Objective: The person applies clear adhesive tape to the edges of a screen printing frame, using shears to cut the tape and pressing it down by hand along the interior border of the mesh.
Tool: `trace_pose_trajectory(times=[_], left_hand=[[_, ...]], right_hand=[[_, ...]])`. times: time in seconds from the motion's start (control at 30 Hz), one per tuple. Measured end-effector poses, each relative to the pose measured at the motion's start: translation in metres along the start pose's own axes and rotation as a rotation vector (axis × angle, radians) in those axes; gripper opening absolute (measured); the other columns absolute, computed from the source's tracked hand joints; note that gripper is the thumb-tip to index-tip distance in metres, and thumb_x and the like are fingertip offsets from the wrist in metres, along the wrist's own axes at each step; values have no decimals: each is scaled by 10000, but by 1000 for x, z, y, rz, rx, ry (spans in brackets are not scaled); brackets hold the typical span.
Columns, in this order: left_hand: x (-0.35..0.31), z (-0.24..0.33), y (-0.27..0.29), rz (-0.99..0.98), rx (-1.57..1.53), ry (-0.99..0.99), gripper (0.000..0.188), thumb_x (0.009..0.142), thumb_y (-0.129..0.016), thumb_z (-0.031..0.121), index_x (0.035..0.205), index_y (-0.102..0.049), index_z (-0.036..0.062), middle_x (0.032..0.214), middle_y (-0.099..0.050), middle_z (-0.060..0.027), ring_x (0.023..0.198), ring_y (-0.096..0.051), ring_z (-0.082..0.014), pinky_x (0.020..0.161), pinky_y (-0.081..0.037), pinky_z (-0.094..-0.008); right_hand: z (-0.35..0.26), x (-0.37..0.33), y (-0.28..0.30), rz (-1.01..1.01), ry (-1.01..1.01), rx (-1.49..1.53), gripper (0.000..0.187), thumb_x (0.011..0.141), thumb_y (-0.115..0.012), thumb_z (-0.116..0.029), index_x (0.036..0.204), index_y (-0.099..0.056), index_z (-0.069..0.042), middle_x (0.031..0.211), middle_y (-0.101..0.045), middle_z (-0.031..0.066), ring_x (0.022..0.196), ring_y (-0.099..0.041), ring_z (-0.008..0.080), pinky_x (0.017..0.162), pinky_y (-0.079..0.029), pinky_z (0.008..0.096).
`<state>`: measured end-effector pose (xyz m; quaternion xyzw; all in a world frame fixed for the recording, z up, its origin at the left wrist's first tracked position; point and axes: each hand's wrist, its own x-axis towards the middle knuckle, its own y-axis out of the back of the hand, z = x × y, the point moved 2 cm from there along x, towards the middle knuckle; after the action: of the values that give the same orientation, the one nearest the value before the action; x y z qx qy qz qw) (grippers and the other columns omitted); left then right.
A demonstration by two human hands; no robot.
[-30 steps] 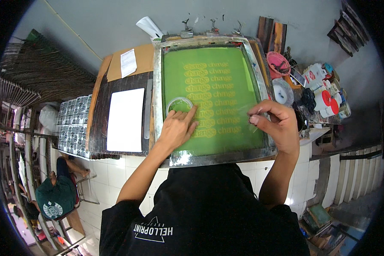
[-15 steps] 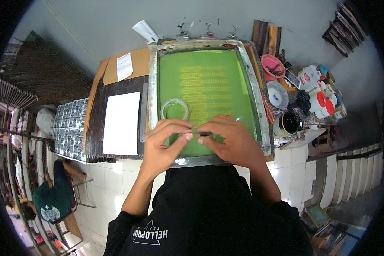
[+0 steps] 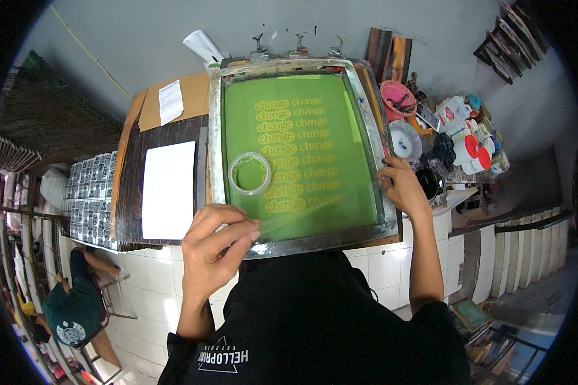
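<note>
A screen-printing frame (image 3: 216, 147) with green mesh (image 3: 340, 128) and rows of yellowish lettering lies flat in front of me. My left hand (image 3: 218, 247) is at its near left corner, fingertips pinched on the end of a strip of clear tape (image 3: 315, 210). The thin, see-through strip slants across the near part of the mesh toward my right hand (image 3: 404, 187). That hand is at the frame's right rail, fingers closed together; the strip's far end is hard to see there. A roll of clear tape (image 3: 232, 174) rests on the mesh at the left.
White sheets (image 3: 169, 190) lie on the dark table left of the frame. Hinge clamps (image 3: 298, 46) stand behind it. On the right are a pink bowl (image 3: 395, 93), a black-filled can (image 3: 429, 183) and several bottles (image 3: 464, 149). Another person (image 3: 74, 311) sits at far left.
My hands were close together over the near mesh. They have moved apart, the left toward the near left corner, the right to the right rail, with the clear strip between them.
</note>
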<state>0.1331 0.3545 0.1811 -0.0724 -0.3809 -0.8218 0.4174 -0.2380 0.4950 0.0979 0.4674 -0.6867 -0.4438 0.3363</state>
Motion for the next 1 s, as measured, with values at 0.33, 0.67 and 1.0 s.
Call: trace_pose_trajectory(times=[0.33, 0.67, 1.0], left_hand=[[58, -71, 11, 71, -139, 334, 194, 848, -758, 40, 1034, -772, -12, 875, -689, -100, 834, -641, -174, 781, -502, -299], [183, -239, -33, 54, -257, 597, 342, 853, -750, 71, 1183, -731, -17, 798, -683, -59, 709, -574, -126, 682, -482, -286], [261, -289, -55, 141, -236, 740, 234, 780, -792, 28, 988, -726, -57, 689, -648, -31, 542, -553, -121, 505, -421, -303]], right_hand=[[-13, 48, 64, -89, -187, 213, 171, 770, -767, -42, 926, -719, 9, 778, -707, 107, 720, -644, 176, 699, -500, 319], [70, 235, 7, -128, -186, 660, 141, 885, -724, -129, 981, -688, -33, 734, -603, -33, 626, -556, 73, 558, -447, 250], [99, 325, -42, 148, -354, 823, 165, 843, -784, -109, 938, -716, 7, 723, -650, 24, 541, -589, 91, 410, -431, 261]])
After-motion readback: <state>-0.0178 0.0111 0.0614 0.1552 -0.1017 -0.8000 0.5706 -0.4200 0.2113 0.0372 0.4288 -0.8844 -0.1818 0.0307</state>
